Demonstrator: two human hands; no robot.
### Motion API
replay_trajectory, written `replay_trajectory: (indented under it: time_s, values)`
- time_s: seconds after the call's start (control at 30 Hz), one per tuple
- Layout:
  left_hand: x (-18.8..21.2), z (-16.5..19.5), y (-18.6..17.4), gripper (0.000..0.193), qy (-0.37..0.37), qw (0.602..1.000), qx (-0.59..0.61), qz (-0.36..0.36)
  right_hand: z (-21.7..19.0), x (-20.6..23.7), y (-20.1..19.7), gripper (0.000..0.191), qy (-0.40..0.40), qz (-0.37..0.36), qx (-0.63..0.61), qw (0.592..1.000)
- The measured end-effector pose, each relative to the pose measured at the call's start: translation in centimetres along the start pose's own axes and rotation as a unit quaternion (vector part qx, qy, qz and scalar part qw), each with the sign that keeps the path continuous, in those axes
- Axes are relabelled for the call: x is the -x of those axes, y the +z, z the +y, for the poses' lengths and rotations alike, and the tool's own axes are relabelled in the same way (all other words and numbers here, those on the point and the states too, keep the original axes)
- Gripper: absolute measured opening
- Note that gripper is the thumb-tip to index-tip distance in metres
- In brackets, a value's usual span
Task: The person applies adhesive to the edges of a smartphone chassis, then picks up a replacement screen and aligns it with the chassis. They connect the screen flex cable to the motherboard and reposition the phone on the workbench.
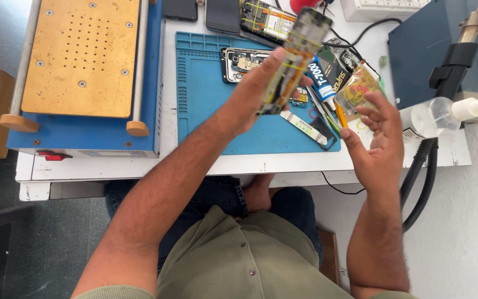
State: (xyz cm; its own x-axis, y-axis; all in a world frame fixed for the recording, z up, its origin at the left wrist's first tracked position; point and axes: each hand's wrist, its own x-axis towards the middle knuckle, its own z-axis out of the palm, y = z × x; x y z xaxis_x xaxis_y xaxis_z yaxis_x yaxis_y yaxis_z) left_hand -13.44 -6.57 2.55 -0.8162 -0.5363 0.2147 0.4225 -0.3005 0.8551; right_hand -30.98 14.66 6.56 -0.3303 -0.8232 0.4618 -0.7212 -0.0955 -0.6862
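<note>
left hand (pixel 255 91): raised over the mat, grip closed around a long phone frame with yellow rubber bands wound round it (pixel 297 55); frame tilted, top end pointing up-right, motion-blurred.
right hand (pixel 380 135): fingers curled, pinching a small clear plastic bag of yellow rubber bands (pixel 357 91) between thumb and fingertips; bag just right of the frame, apart from it.
glue: black-and-white adhesive tube with orange nozzle (pixel 323 83) lies between the two hands, behind them on the mat edge; touching neither, as far as I can tell.
mat: blue silicone work mat (pixel 206 111) on the white bench (pixel 139 165); opened phone body with exposed board (pixel 242 61) at its top, thin white strip (pixel 304 126) near lower right.
left of mat: blue machine with gold perforated plate (pixel 81 55).
right edge: clear spray bottle with white nozzle (pixel 443 113), lying on its side; black hoses (pixel 419 177) hang off the bench.
</note>
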Motion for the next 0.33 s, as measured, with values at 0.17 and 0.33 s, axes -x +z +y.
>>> replay_trajectory:
  time_s: [0.17,0.33]
  values:
    - [0.1,0.3,-1.0,0.094,-0.006,0.997,0.010,0.076,2.6,-1.6,1.2,0.015,-0.037,-0.044,0.195,0.979]
    - [0.2,0.3,-1.2,0.096,-0.012,0.998,-0.016,0.068,3.2,-3.8,4.2,0.009,-0.027,-0.132,0.334,0.933]
